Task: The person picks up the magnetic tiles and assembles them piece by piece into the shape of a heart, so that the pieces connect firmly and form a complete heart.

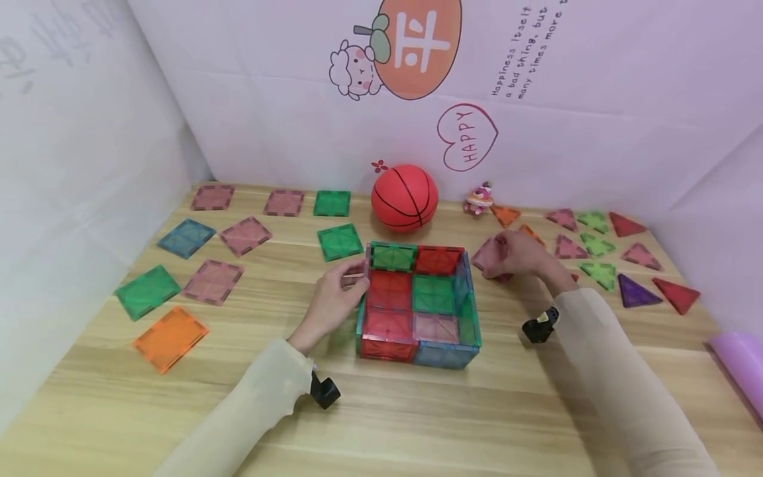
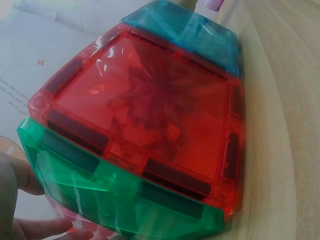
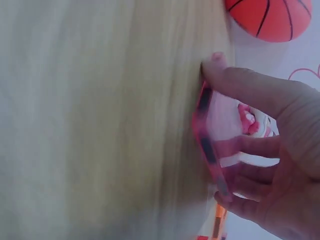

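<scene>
An open-topped box of magnetic tiles (image 1: 387,351) stands mid-table, with red, green, pink and blue squares. At its left wall, my left hand (image 1: 336,295) pinches an upright pink magnetic tile (image 1: 367,260). In the left wrist view, the fingers (image 2: 45,229) are partly hidden behind a green tile (image 2: 115,195), beside the red wall tile (image 2: 150,110). To the right of the box, my right hand (image 1: 518,255) grips a loose pink square magnetic tile (image 1: 487,254). In the right wrist view, that tile (image 3: 202,122) is tilted edge-on between thumb and fingers, close to the tabletop.
Behind the box sit a red basketball (image 1: 405,199) and a small pink figurine (image 1: 479,199). Several square tiles, including an orange one (image 1: 170,338), lie at left. Triangular tiles, including a purple one (image 1: 638,291), lie at right. A purple rolled object (image 1: 739,371) is at the right edge.
</scene>
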Available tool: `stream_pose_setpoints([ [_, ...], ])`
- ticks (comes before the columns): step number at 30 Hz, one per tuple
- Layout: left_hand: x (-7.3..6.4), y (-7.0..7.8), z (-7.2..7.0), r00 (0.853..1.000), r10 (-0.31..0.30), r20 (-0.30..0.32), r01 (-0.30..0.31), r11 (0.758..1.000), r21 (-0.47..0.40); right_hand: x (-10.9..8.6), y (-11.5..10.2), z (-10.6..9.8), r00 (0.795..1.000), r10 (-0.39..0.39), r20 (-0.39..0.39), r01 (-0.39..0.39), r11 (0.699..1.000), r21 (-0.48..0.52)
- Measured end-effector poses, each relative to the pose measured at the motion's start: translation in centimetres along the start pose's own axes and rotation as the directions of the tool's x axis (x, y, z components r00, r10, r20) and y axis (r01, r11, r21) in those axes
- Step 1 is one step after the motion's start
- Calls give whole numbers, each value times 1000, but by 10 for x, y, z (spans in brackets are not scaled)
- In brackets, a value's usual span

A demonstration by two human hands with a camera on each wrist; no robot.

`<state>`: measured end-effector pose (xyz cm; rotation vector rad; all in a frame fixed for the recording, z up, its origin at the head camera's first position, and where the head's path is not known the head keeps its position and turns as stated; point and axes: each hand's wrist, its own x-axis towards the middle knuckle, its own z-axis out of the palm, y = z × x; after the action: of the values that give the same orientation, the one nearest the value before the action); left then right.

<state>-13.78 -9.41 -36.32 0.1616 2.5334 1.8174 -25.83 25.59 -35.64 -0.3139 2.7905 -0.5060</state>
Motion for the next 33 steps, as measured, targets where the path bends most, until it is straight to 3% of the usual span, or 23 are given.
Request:
stream_pose_setpoints([
  [5,4,-3,-1,1000,1,-5,-1,1000,14,-4,-3,5,998,-40,-52,37,998,-40],
  [8,6,-4,-1,1000,3,2,-3,1000,16,-13,-11,-2,994,-72,-81,66,996,-66],
  [15,6,-5,-4,1000,19,-2,-19,999,44,-32,-61,-30,948,-289,-133,297,953,53],
  [20,4,-3,-4,999,27,20,-28,998,49,-41,-99,-22,912,-408,-42,410,910,66],
  [24,4,-3,-2,999,10,31,-11,999,31,-42,-114,-10,873,-486,19,486,874,13],
  [27,4,-3,-2,999,-10,54,9,1000,8,-45,-113,-5,873,-487,18,487,873,6],
  [33,9,-4,-13,986,-2,167,16,997,-81,-55,-95,5,911,-411,-39,413,903,117],
])
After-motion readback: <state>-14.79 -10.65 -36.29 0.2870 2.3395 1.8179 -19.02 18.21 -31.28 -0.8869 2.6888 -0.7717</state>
